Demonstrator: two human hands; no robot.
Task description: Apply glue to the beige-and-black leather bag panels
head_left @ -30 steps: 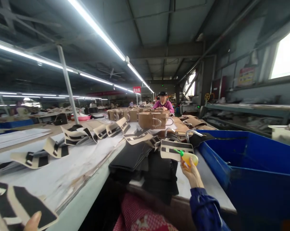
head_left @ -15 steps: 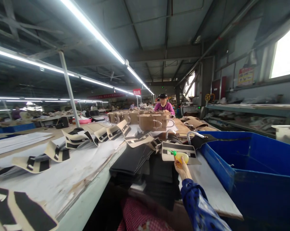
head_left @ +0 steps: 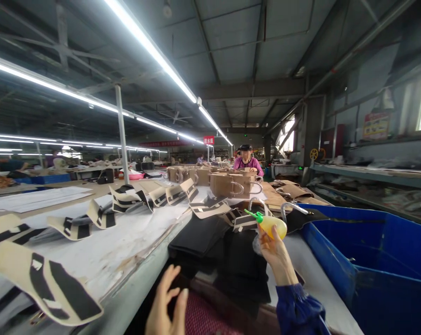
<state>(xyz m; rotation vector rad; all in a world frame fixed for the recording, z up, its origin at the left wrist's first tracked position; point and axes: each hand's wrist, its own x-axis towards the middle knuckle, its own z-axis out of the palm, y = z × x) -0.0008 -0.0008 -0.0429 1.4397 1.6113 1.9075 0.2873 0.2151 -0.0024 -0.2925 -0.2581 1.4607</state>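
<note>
Fluorescent tubes (head_left: 150, 46) run the length of a factory hall, over a long white worktable (head_left: 126, 251) that stretches from the near left toward the far middle. At the near left edge of that table lies a cream-and-black cut piece (head_left: 46, 284), and more cut pieces (head_left: 98, 216) of the same pattern trail away along the surface. Just right of the table's near corner, the left hand (head_left: 166, 307) hovers low in the scene with fingers spread wide and loosely curled, gripping nothing and touching nothing that can be seen. Beyond it, a stack of black sheets (head_left: 203, 235) sits at the middle of the bench. To the right, the right hand (head_left: 275, 253), in a blue sleeve (head_left: 297, 311), is raised above the black sheets with its fingers (head_left: 266, 232) wrapped around the lower body of a yellow squeeze bottle (head_left: 273, 226); the bottle rests on top of the fingers, and its green nozzle (head_left: 252, 215) points left and slightly up, clear of the grip. Far behind, tan bags with handles (head_left: 227, 184) stand in rows, and a co-worker in a purple top (head_left: 247, 163) sits past them. At the near right, a blue bin (head_left: 370, 260) fills the corner.
</note>
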